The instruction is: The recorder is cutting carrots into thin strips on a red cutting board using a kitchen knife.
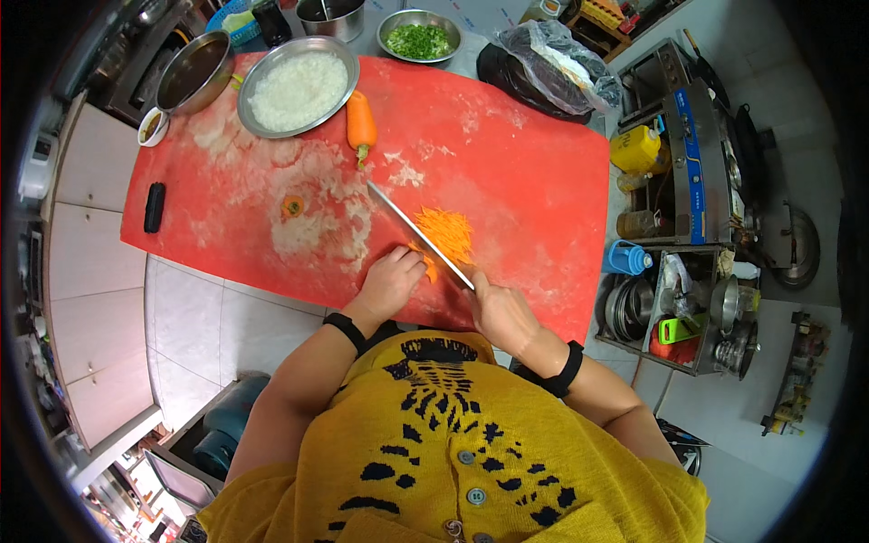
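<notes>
My right hand grips the handle of a kitchen knife, its long blade slanting away to the upper left. Beside the blade, my left hand has its fingers curled over a few carrot slices, holding them against the red cutting board. These slices are partly hidden by the fingers and the blade. On the blade's far side lies a pile of shredded carrot. A whole carrot rests farther up, stem end towards me. Off to the left is a cut carrot top.
Along the board's far edge stand a metal plate of white rice-like food, a pot of dark liquid and a small white bowl. Behind are a bowl of chopped greens and a plastic bag. A black object lies left.
</notes>
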`<state>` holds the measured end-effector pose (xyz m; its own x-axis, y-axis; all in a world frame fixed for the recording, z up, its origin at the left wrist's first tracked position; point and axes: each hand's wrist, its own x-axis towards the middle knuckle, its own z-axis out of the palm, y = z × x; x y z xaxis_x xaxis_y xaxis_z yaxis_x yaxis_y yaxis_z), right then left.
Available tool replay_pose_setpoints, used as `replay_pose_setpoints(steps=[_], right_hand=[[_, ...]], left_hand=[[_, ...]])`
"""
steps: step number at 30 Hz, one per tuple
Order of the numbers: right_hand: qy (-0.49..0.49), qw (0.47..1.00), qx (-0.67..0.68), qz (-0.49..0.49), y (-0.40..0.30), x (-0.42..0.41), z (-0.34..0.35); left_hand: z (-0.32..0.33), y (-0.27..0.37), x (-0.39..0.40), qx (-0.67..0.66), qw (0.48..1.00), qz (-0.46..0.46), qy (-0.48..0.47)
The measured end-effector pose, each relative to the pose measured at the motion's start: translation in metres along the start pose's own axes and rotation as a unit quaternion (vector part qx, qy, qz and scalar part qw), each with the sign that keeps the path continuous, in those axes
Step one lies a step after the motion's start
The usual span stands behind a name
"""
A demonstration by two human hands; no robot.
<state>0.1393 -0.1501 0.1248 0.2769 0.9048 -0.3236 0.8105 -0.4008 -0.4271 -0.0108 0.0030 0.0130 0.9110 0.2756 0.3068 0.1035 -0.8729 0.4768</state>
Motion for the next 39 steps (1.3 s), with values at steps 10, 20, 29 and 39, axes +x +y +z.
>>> replay_pose_setpoints(steps=[10,20,29,39], right_hand=[[0.045,0.998,0.021,-0.025,0.001,0.011,0.008],[0.015,0.999,-0.037,-0.02,0.001,0.016,0.017],[-0.032,0.998,-0.049,0.004,0.001,-0.001,0.012],[0.009,1.0,-0.016,-0.017,0.001,-0.003,0.009]], left_hand=[[0.001,-0.003,-0.003,-0.004,1.0,-0.003,0.007],[0.003,-0.004,-0.001,0.006,1.0,0.009,0.018],[-0.001,0.001,0.003,0.005,1.0,0.002,0.018],[0.001,0.0,0.0,0.011,1.0,0.002,0.015]])
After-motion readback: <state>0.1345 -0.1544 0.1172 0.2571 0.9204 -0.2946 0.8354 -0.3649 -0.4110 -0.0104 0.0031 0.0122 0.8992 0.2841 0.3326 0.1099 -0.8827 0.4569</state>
